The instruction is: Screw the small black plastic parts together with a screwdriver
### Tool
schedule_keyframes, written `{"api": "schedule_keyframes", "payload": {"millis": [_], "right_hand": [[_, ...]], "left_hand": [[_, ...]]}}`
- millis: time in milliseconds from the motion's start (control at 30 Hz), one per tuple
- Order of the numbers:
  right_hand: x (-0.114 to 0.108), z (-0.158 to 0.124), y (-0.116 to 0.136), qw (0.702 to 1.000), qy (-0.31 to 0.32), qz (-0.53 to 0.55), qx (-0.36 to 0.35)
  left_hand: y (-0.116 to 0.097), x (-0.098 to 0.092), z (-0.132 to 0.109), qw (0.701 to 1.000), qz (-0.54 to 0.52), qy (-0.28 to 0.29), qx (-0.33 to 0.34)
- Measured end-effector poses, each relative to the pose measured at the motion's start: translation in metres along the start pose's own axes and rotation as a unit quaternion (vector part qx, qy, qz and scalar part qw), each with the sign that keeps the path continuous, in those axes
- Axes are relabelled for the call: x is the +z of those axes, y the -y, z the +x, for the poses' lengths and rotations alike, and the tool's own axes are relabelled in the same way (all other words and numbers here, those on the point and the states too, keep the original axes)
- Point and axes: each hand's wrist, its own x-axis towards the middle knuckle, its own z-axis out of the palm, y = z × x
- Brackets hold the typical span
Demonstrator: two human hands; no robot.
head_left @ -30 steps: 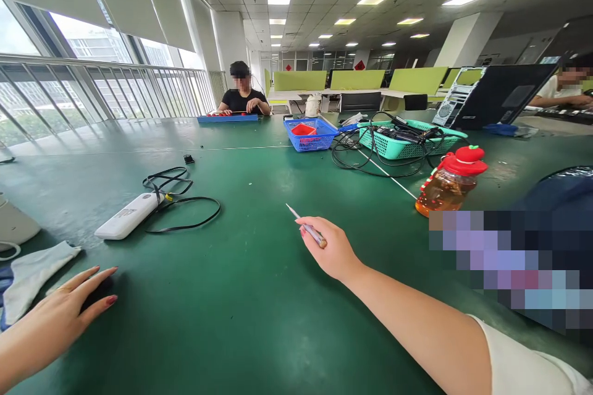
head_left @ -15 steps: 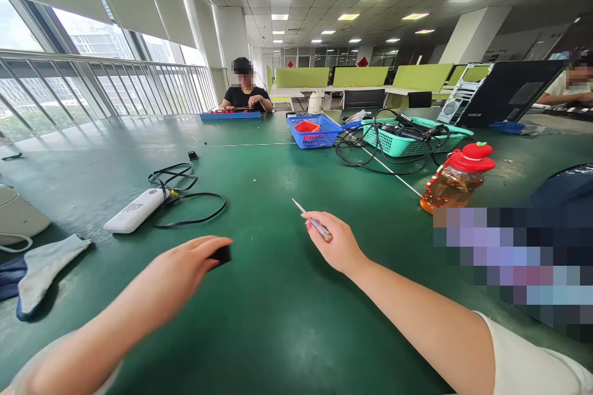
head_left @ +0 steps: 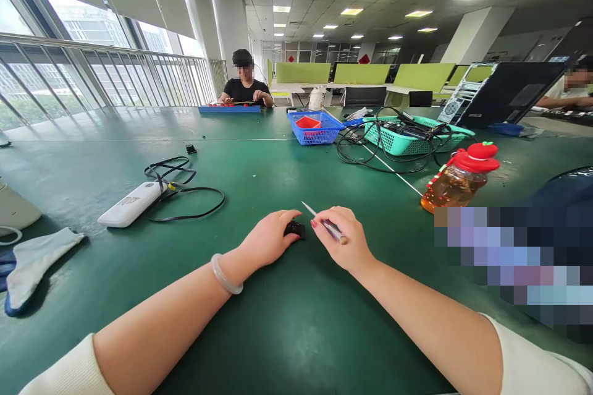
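My left hand is closed around a small black object that rests on the green table in front of me. A pale bangle sits on that wrist. My right hand pinches a thin screwdriver, its metal tip pointing up and left, close above the black object. The two hands are almost touching.
A white device with a black cable lies at the left, a cloth at the far left. A tea bottle with red lid stands right. Blue basket and teal basket with cables sit farther back. Other people sit at the far end and right.
My left hand has carried the small black object from the left edge of the table to the middle, beside my right hand. The right hand with the screwdriver has shifted slightly.
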Motion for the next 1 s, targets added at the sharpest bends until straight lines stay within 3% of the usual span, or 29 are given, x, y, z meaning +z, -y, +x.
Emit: {"api": "schedule_keyframes", "payload": {"millis": [133, 267, 400, 500, 733, 1000], "right_hand": [[-0.008, -0.001, 0.006, 0.996, 0.018, 0.005, -0.088], [-0.01, -0.006, 0.012, 0.977, 0.095, -0.012, -0.193], [-0.005, -0.009, 0.014, 0.958, 0.119, -0.036, -0.258], [-0.004, -0.009, 0.014, 0.952, 0.118, -0.056, -0.278], [-0.003, -0.008, 0.014, 0.954, 0.153, -0.075, -0.246], [0.003, -0.01, 0.015, 0.924, 0.171, -0.14, -0.314]], "left_hand": [[0.013, 0.002, -0.001, 0.999, -0.023, -0.008, -0.046], [0.015, 0.001, 0.002, 0.999, -0.031, -0.01, -0.034], [0.014, 0.0, 0.003, 0.999, -0.032, -0.013, -0.029], [0.016, 0.0, 0.004, 0.999, -0.032, -0.014, -0.022], [0.018, 0.001, 0.004, 0.999, -0.029, -0.022, -0.012], [0.016, 0.0, 0.004, 0.999, -0.027, -0.025, -0.005]]}}
